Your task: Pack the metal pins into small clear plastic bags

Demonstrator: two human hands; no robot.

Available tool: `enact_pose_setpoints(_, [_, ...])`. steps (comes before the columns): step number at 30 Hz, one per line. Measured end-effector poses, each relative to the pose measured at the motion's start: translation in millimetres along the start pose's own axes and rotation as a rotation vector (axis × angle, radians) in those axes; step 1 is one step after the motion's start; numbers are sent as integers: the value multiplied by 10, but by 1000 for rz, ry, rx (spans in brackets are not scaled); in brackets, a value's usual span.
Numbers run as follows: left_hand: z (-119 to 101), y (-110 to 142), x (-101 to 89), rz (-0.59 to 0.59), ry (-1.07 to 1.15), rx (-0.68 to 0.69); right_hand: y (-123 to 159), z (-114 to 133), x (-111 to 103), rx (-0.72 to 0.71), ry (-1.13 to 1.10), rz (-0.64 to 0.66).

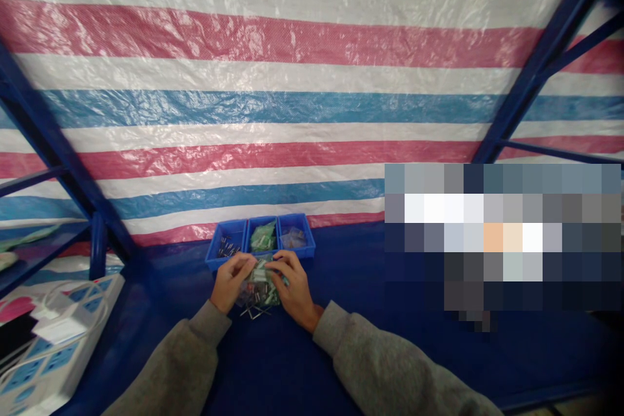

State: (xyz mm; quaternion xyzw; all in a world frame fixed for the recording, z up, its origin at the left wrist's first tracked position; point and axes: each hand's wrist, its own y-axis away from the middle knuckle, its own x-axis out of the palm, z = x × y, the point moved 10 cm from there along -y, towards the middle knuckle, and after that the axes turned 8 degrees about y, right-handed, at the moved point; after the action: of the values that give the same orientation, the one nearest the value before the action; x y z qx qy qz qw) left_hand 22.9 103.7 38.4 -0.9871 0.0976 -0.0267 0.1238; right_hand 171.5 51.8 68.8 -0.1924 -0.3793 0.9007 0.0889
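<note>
My left hand and my right hand are close together over the blue tabletop. Their fingers pinch a small clear plastic bag with a greenish tint; its contents are too small to make out. Directly beneath lies a heap of small packets and parts, with thin metal pieces sticking out at the front. Just beyond my hands, three joined blue bins stand in a row. Dark slim metal parts lie in the left bin, green plastic packets fill the middle one, and clear packets the right one.
A white power strip with a plugged-in charger and cables lies at the left. Blue metal frame bars rise on both sides, before a striped plastic sheet. A pixelated patch hides the area at right.
</note>
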Motion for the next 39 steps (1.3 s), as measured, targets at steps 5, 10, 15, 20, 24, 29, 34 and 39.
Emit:
enact_pose_setpoints(5, [-90,24,7,21,-38,104,-3,-67,-18,74,20,-12])
enact_pose_setpoints(10, [-242,39,46,0,-251,201,22,-135,2,149,26,4])
enact_pose_setpoints(15, [-93,32,44,21,-240,80,24,-120,60,161,-53,67])
enact_pose_setpoints(20, [-79,34,3,-4,-277,94,28,-157,97,178,-50,101])
enact_pose_setpoints(24, [-122,38,-64,-66,-333,144,31,-192,118,192,-61,111])
enact_pose_setpoints(29, [-471,96,-214,-259,-606,434,25,-187,95,208,-59,94])
enact_pose_setpoints(34, [-687,-50,-8,-162,-834,627,25,-154,93,185,-35,99])
enact_pose_setpoints(39, [-486,-341,327,128,-1098,571,29,-149,95,178,-26,107])
